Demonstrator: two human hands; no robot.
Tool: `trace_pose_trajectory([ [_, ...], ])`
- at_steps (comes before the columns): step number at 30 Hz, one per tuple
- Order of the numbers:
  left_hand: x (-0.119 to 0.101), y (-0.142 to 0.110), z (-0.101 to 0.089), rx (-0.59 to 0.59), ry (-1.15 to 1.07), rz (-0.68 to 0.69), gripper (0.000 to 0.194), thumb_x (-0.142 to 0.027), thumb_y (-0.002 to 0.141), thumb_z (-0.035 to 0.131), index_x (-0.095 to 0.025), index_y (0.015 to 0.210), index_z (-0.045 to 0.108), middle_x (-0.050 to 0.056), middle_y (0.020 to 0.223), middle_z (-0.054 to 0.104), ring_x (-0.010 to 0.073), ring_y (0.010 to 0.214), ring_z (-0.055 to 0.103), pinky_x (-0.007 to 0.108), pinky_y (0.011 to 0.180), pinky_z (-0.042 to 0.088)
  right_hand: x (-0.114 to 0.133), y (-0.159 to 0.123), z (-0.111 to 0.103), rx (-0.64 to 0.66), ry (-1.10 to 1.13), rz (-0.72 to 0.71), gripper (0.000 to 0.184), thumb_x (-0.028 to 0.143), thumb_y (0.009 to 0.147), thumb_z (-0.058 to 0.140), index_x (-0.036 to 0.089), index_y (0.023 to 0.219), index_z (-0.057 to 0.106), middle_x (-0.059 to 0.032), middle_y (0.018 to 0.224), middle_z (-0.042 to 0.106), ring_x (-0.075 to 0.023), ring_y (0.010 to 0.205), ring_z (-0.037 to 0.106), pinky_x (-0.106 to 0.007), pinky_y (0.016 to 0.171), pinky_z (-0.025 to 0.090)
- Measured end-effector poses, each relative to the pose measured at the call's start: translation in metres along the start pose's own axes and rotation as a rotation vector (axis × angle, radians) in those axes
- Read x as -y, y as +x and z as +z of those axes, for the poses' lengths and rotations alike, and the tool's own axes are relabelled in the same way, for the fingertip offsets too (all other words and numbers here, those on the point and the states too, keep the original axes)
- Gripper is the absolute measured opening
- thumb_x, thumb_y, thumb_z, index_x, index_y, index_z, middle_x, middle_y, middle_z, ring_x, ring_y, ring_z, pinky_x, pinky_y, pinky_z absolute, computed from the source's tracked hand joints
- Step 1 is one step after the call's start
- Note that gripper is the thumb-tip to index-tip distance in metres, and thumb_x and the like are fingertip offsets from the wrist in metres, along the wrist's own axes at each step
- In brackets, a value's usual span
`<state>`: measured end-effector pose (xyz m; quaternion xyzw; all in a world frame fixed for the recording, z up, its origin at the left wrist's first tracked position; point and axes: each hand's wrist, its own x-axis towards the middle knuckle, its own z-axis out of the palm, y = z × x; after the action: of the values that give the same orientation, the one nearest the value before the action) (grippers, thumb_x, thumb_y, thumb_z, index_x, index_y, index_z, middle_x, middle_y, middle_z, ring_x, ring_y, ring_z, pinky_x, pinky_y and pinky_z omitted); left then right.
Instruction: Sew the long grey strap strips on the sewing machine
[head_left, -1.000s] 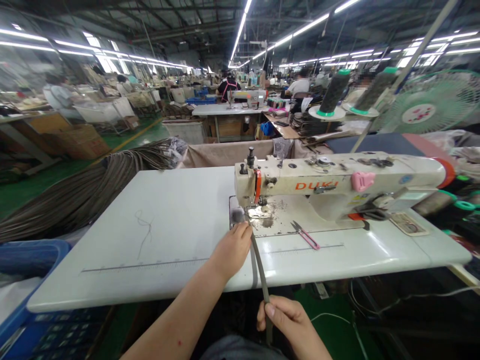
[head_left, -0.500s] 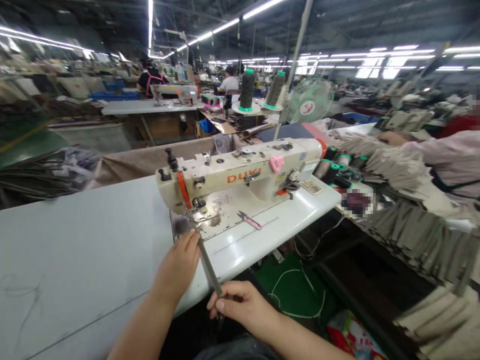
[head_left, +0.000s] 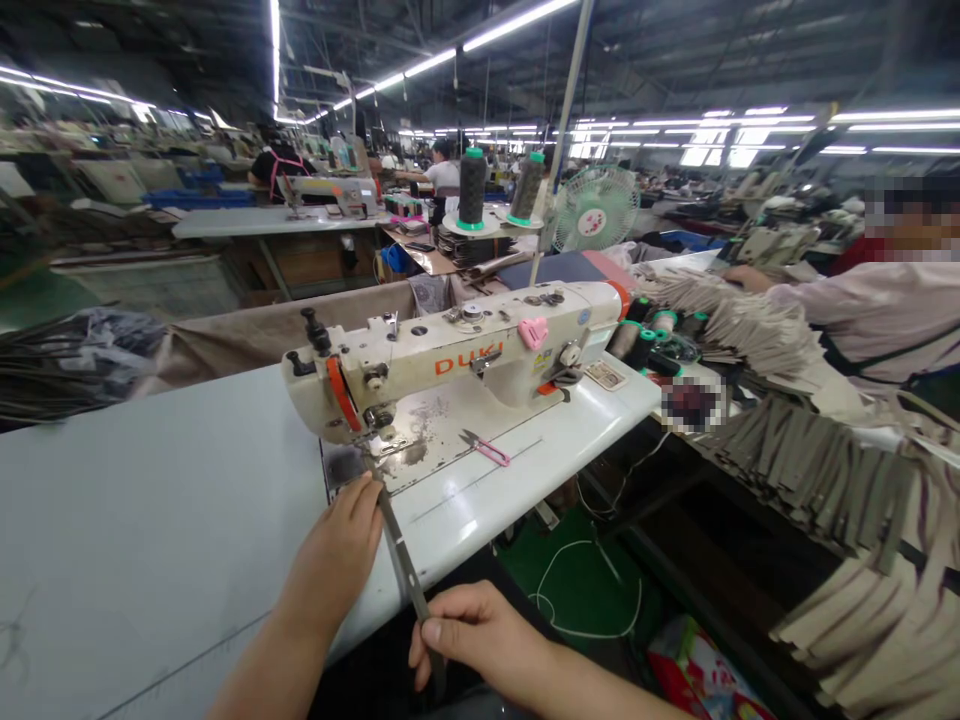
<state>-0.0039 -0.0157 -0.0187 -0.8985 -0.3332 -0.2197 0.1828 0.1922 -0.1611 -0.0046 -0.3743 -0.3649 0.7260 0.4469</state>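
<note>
A narrow dark grey strip of fabric (head_left: 406,565) runs from the needle area of the sewing machine (head_left: 457,345) down over the table's front edge. Close in front of the presser foot, my left hand (head_left: 337,545) has its fingers together on the strip, pressing its upper part. My right hand (head_left: 476,628) pinches the lower part between thumb and fingers, just off the table edge. Between the hands, the strip shows a pale mark and small light spots. Pink-handled thread snips (head_left: 486,448) lie on the machine bed, right of the needle area.
Thread cones (head_left: 471,190) and a green fan (head_left: 596,210) stand behind the machine. To the right, bundles of grey strips (head_left: 817,480) hang over a neighbouring table, where a person in a pale sleeve (head_left: 885,305) sits. A white cable (head_left: 559,560) loops on the green floor.
The view has shifted slightly, so the machine appears further left. A pale mark and spots now show on the strip between my hands. Both hands keep their hold.
</note>
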Motion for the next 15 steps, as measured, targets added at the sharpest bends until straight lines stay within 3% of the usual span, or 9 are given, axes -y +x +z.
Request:
trace_pose_trajectory([
  [5, 0.001, 0.0, 0.001, 0.001, -0.007, 0.02, 0.03, -0.012, 0.099, 0.043, -0.013, 0.11, 0.07, 0.017, 0.123, 0.071, 0.0295, 0.121, 0.065, 0.042, 0.107, 0.055, -0.001, -0.001, -0.001, -0.004, 0.01, -0.001, 0.046, 0.056, 0.083, 0.082, 0.011, 0.081, 0.082, -0.005, 0.068, 0.072, -0.013, 0.062, 0.065, -0.026, 0.067, 0.048],
  [9, -0.001, 0.001, 0.002, -0.032, -0.06, -0.042, 0.029, -0.014, 0.101, 0.043, -0.012, 0.118, 0.067, 0.016, 0.122, 0.071, 0.0289, 0.12, 0.066, 0.043, 0.105, 0.057, 0.002, -0.001, -0.001, -0.011, -0.027, -0.003, 0.047, 0.057, 0.084, 0.081, 0.01, 0.081, 0.082, -0.0056, 0.069, 0.072, -0.0137, 0.063, 0.065, -0.026, 0.068, 0.048],
  [15, -0.007, 0.007, -0.004, 0.01, -0.161, -0.167, 0.027, -0.013, 0.1, 0.047, -0.014, 0.121, 0.063, 0.016, 0.123, 0.07, 0.028, 0.121, 0.066, 0.043, 0.106, 0.057, 0.01, -0.004, -0.001, -0.023, -0.167, -0.001, 0.047, 0.058, 0.09, 0.074, 0.013, 0.08, 0.082, -0.0059, 0.069, 0.073, -0.0161, 0.067, 0.065, -0.029, 0.07, 0.047],
])
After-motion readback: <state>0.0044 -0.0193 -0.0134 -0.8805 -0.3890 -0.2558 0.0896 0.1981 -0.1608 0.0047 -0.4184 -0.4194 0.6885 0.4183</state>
